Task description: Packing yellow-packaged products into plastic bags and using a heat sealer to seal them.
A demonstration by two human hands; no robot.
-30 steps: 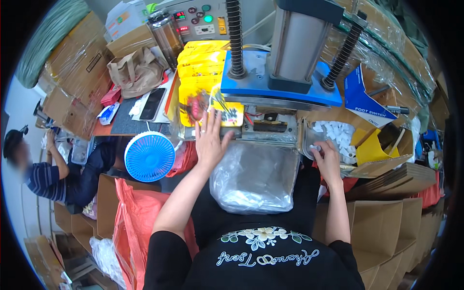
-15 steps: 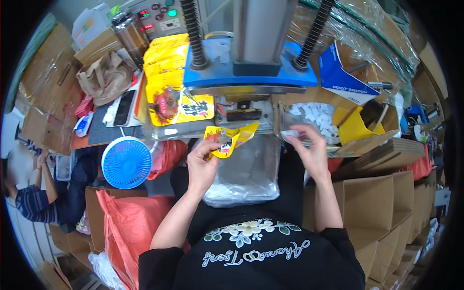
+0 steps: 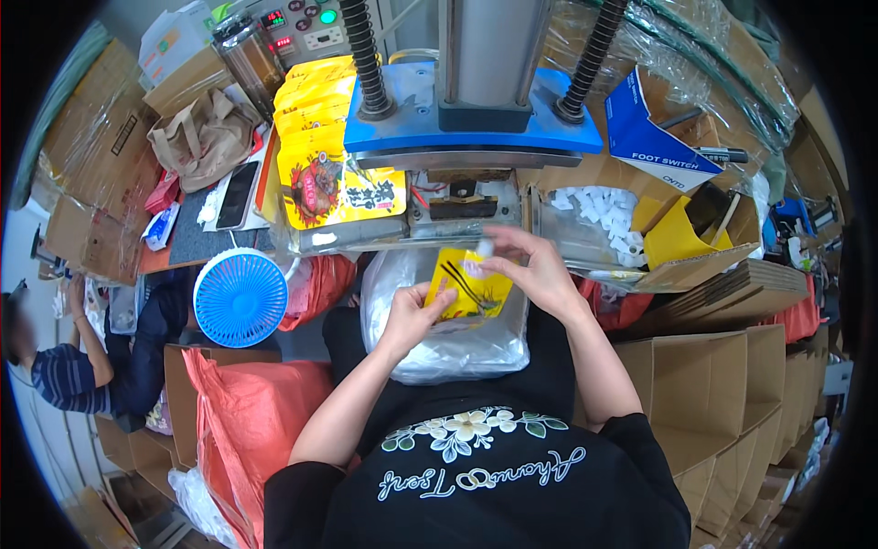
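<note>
Blue-plated press (image 3: 476, 134) behind; left hand (image 3: 414, 318), nearly closed, pinches yellow pouch (image 3: 468, 291); right hand (image 3: 541, 276), half-curled, apparently pinches white plastic fitting (image 3: 485, 247) at pouch edge; firm left pinch likely helps.

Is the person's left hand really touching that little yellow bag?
Touching. The head view shows the left hand pinching the yellow bag at its left side, thumb lying over the front.
</note>
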